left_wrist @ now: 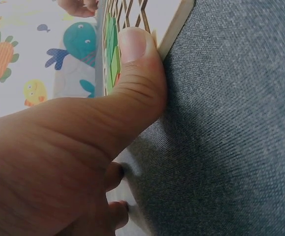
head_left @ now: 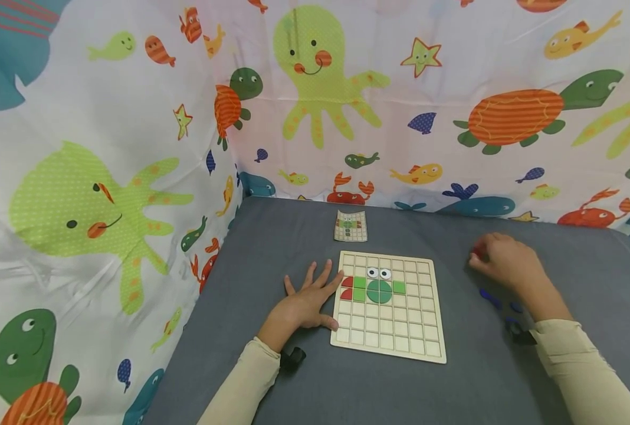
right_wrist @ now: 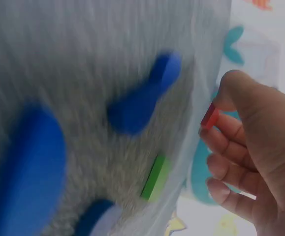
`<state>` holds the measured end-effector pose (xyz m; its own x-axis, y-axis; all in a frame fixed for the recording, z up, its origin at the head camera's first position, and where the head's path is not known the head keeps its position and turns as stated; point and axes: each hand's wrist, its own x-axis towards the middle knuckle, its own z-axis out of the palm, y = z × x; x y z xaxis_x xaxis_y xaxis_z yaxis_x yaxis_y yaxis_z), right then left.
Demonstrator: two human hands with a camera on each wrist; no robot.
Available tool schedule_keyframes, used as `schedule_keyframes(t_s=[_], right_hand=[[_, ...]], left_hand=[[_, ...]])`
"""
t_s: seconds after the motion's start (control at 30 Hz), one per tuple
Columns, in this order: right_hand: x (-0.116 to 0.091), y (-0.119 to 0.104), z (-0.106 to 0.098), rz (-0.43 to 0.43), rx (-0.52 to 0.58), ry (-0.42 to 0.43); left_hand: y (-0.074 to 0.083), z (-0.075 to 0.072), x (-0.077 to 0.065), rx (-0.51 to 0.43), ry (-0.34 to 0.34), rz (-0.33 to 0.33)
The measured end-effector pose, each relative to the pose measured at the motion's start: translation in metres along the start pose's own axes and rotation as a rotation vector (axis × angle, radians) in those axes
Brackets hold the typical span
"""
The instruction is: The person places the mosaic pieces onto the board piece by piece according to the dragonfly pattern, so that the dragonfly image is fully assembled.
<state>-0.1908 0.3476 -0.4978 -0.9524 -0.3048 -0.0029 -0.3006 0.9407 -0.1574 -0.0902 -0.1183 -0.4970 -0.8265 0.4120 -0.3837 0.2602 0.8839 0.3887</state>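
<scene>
My left hand (head_left: 307, 301) lies with fingers spread at the left edge of a wooden grid board (head_left: 416, 349); its thumb touches the rim in the left wrist view. On the board sit two white eye pieces (head_left: 379, 273), a dark green circle of quarter pieces (head_left: 379, 291), light green squares (head_left: 359, 289) and red pieces (head_left: 347, 287) near the left side. To the right of the board, my right hand (head_left: 511, 265) pinches a small red piece (right_wrist: 210, 116) between thumb and fingertips, raised off the grey cloth.
Blue pieces (head_left: 490, 298) lie near my right forearm, blurred in the right wrist view, with a green piece (right_wrist: 155, 178) beside them. Behind the board is a small pattern card (head_left: 351, 226). A sea-animal curtain (head_left: 379, 153) borders the table at the back and left.
</scene>
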Motion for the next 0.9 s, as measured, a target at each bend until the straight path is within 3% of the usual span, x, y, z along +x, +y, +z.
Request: schedule_keyframes(t_s=[0.3,0.53,0.9], right_hand=[[-0.022,-0.056,-0.002,-0.132,0.026,0.164],[-0.032,-0.093,0.004,-0.236,0.011,0.180],[-0.039,-0.124,0.027,-0.384,0.015,0.225]], left_hand=[[-0.001,-0.001,0.000,0.010,0.005,0.000],[0.000,-0.002,0.001,0.014,-0.003,-0.002],[-0.002,0.000,0.002,0.021,-0.003,0.003]])
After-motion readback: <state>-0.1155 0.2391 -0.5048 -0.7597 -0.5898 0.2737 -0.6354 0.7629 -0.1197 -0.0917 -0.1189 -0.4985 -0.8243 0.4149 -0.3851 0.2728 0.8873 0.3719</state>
